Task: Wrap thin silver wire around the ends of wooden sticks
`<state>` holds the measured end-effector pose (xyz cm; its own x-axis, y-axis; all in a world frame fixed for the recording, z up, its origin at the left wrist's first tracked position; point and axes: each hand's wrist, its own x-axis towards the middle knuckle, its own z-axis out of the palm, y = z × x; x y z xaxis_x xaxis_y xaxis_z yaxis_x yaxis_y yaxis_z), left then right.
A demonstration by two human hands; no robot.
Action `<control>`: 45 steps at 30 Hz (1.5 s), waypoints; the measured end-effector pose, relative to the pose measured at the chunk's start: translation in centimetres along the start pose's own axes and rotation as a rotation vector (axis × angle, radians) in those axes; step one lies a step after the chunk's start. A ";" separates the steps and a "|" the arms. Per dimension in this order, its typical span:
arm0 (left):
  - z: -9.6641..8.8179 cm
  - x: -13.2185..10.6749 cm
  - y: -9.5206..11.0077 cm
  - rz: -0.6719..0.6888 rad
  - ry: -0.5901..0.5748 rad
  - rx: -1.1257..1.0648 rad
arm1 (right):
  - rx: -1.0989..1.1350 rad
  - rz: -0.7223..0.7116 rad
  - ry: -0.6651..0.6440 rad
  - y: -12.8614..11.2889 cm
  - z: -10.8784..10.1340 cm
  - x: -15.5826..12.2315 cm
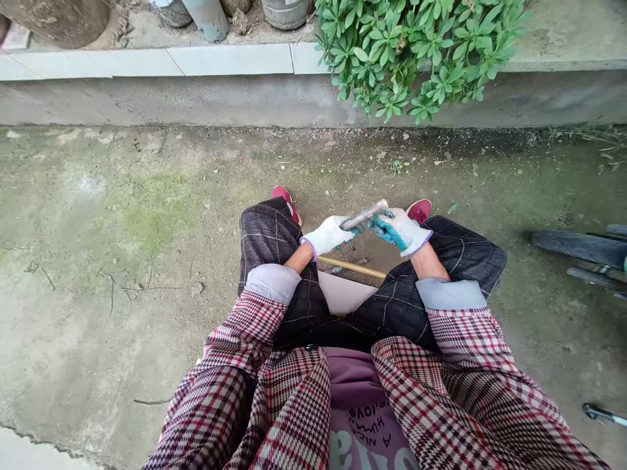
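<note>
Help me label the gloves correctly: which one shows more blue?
The right glove: a broad blue patch shows along its fingers and palm, while the left glove looks mostly white.

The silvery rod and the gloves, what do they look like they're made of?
Silvery rod: probably metal, judging by its greyish sheen, though wrapping is possible. Gloves: matte white, probably knitted fabric given the purple-edged cuffs; teal finger areas look rubber-coated.

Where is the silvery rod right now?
In the head view, the silvery rod is just right of centre, in the left hand, its other end by the right hand, above the yellow stick.
</note>
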<state>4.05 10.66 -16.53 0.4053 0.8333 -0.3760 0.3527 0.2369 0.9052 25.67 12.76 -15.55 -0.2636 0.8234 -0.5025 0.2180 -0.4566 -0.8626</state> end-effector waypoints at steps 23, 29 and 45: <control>0.5 0.8 -0.9 -0.102 -0.231 1.148 | -0.592 -0.190 0.021 0.2 -0.7 -1.1; 0.3 0.7 -0.1 0.004 -0.205 1.065 | -0.521 -0.101 0.135 0.8 -2.0 0.9; -1.7 0.4 1.1 -0.130 0.200 -0.526 | 0.081 0.023 -0.103 -0.4 1.1 -0.8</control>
<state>3.16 12.09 -15.31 0.2017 0.8468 -0.4923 -0.0990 0.5176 0.8499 24.73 11.89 -14.87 -0.3555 0.7753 -0.5220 0.1498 -0.5040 -0.8506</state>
